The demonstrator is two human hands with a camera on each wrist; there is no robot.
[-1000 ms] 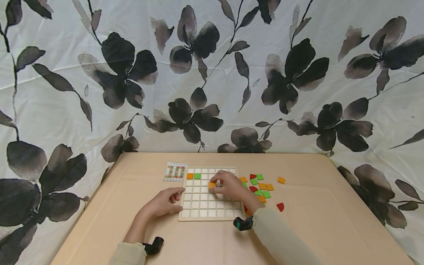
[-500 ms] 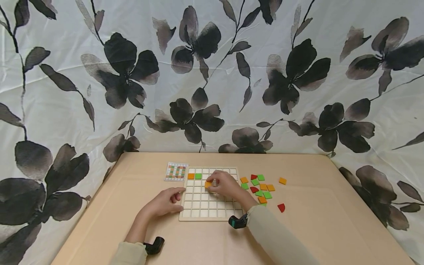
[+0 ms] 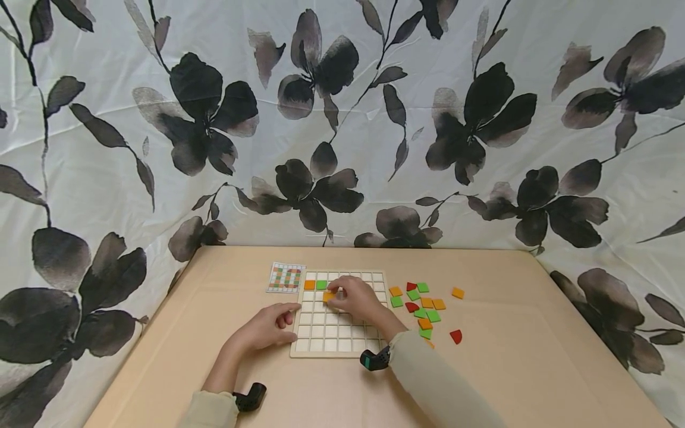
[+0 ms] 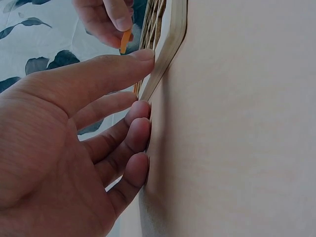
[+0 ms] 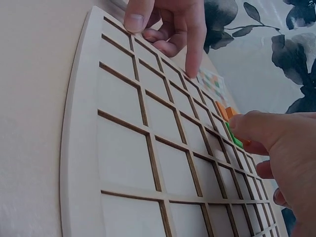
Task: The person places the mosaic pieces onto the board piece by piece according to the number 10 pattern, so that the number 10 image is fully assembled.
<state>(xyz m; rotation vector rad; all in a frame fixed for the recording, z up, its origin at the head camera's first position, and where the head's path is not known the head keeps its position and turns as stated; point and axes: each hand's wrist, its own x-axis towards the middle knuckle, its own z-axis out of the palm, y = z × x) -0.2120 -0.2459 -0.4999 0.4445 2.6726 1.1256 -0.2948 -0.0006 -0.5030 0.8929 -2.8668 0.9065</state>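
Note:
A wooden grid board (image 3: 332,351) with square cells lies on the table. My right hand (image 3: 357,297) pinches an orange square tile (image 3: 327,296) between thumb and fingers, over the board's upper left part. In the left wrist view the pinched tile (image 4: 125,41) shows edge-on. An orange tile (image 3: 309,285) and a green tile (image 3: 321,285) sit side by side in the board's second row from the top, at its left end. My left hand (image 3: 266,327) touches the board's left edge with its thumb and index finger, the other fingers loosely bent.
A small printed card (image 3: 285,277) with a coloured grid pattern lies by the board's top left corner. Right of the board are scattered loose green tiles (image 3: 433,315), orange tiles (image 3: 457,293) and red rounded-edged pieces (image 3: 456,337). A floral cloth (image 3: 396,119) hangs behind the table.
My right hand has moved left across the board with the orange tile pinched in it. The left hand has stayed at the board's left edge.

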